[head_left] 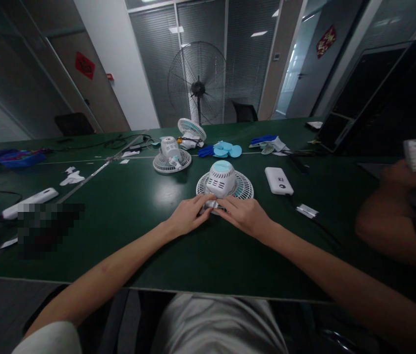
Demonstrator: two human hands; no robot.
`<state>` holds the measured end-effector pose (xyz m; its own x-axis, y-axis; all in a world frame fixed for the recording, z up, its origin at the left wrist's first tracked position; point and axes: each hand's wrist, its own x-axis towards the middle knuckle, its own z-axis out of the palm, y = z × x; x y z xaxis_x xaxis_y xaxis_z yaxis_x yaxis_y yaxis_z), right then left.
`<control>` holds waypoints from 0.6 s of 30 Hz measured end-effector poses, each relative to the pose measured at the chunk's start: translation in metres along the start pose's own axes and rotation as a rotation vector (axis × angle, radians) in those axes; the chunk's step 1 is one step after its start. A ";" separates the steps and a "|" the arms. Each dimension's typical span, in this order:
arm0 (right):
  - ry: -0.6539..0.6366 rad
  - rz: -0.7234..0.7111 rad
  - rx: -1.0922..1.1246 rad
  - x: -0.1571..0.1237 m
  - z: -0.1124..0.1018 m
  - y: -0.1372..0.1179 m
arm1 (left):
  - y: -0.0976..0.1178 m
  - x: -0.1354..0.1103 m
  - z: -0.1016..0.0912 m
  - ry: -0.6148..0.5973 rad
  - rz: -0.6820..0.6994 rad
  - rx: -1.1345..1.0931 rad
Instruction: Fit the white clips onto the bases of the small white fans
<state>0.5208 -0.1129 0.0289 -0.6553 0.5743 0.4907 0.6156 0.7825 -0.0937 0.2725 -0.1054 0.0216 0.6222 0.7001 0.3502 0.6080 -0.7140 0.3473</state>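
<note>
A small white fan lies grille-down on the green table in front of me, its motor housing with a light-blue cap pointing up. My left hand and my right hand meet at the fan's near side. The fingers of both are closed in a pinch on a whitish part there, its shape mostly covered by the fingertips. Farther back stands a second small fan, also grille-down. A third small fan sits tilted behind it.
Light-blue discs and blue-and-white gloves lie beyond the fan. To its right are a white power bank and a cable with a label. At left lies a white power strip. Another person's arm rests at right.
</note>
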 end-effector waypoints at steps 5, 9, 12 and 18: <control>0.003 0.037 0.114 0.004 -0.003 0.000 | 0.001 0.000 0.000 0.015 0.005 -0.007; -0.078 0.356 0.587 0.011 0.003 -0.005 | 0.003 0.000 -0.002 0.008 -0.004 -0.012; -0.211 0.538 0.879 0.014 0.004 -0.006 | 0.003 0.001 -0.002 0.000 0.002 -0.005; 0.014 0.149 0.235 0.006 -0.002 -0.003 | 0.001 0.000 0.001 0.012 -0.015 -0.027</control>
<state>0.5165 -0.1124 0.0339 -0.5577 0.6854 0.4682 0.5853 0.7247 -0.3636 0.2734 -0.1061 0.0216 0.6071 0.7112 0.3546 0.6036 -0.7029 0.3764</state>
